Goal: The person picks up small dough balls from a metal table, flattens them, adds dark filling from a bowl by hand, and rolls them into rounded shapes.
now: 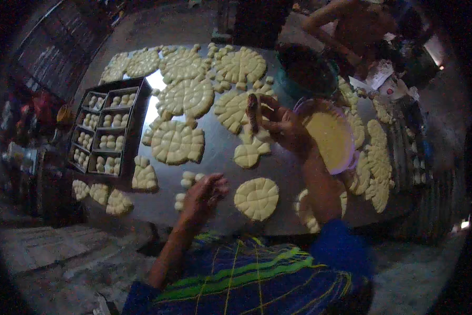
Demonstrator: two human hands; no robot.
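Dim workshop space, seen from the head camera looking down: a grey metal table (222,163) fills the middle, covered with pale, scored dough shapes. At its left sits a dark divided tray (136,102) with small dough balls (111,142) in its compartments. Toward the upper right stand a green tub (285,86) and, nearer, a purple-rimmed basin (355,137) of something yellow. Beyond them, another person (354,31) is partly visible.

The right hand (284,126) is raised over the table, just left of the basin, its fingers grasping a dark brown, stick-like object (253,113). That object stands roughly upright at the fingertips, on the hand's left side, with scored dough behind it; its exact kind is unclear. The left hand (206,193) is low over the near part of the table, fingers loosely bent, beside small dough lumps (187,180); whether it grips anything cannot be told. Between the forearms lies a round dough piece (257,199) with scored lines, apart from both hands.
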